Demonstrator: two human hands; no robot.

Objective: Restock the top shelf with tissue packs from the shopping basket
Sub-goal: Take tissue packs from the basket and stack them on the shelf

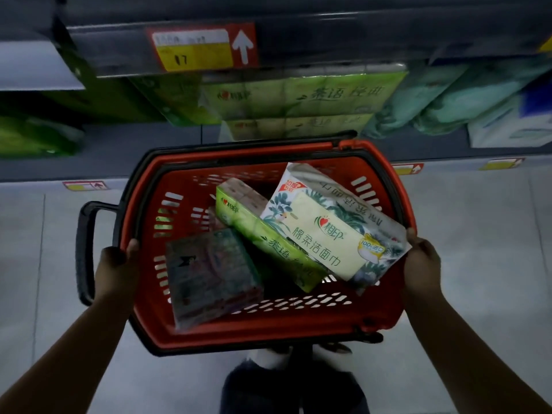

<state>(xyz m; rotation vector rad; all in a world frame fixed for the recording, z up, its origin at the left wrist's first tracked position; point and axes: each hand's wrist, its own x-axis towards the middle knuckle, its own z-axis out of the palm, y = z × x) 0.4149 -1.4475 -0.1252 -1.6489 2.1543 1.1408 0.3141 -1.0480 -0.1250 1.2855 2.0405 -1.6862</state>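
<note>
Both hands, left hand [115,268] and right hand [422,264], grip the basket [143,201] rim.

We saw a red plastic basket [268,325], tissue packs [322,234] wrapped in glossy printed film, a matt black handle [82,252], and a smooth pale tiled floor [478,234].

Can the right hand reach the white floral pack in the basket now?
Probably yes: the white floral pack lies on top, uncovered, beside the right hand, which must first release the basket rim.
</note>
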